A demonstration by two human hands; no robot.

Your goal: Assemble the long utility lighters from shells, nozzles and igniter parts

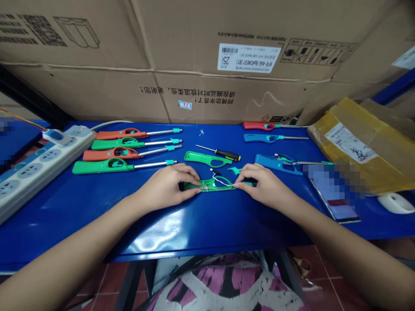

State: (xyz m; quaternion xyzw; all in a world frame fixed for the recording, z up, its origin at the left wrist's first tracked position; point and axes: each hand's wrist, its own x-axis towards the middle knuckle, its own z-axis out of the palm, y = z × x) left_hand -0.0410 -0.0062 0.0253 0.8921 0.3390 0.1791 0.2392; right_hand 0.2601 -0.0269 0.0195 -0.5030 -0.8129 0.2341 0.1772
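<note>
An opened green lighter body (215, 185) with white wires lies on the blue table (97, 207) in front of me. My left hand (168, 185) is closed on its left end, fingers curled over it. My right hand (262, 183) pinches its right end. Just behind lie a loose green lighter shell (204, 158) and a screwdriver (223, 153) with a black and yellow handle. A small teal part (234, 170) sits beside my right hand.
Several long green and orange lighters (126, 149) lie in a row at the left. A red lighter (262, 126), a blue lighter (269, 138) and an opened blue lighter (279, 165) lie at the right. A white power strip (35, 166), a phone (337, 201), a yellow parcel (359, 142), a white mouse (395, 202); cardboard boxes (201, 52) behind.
</note>
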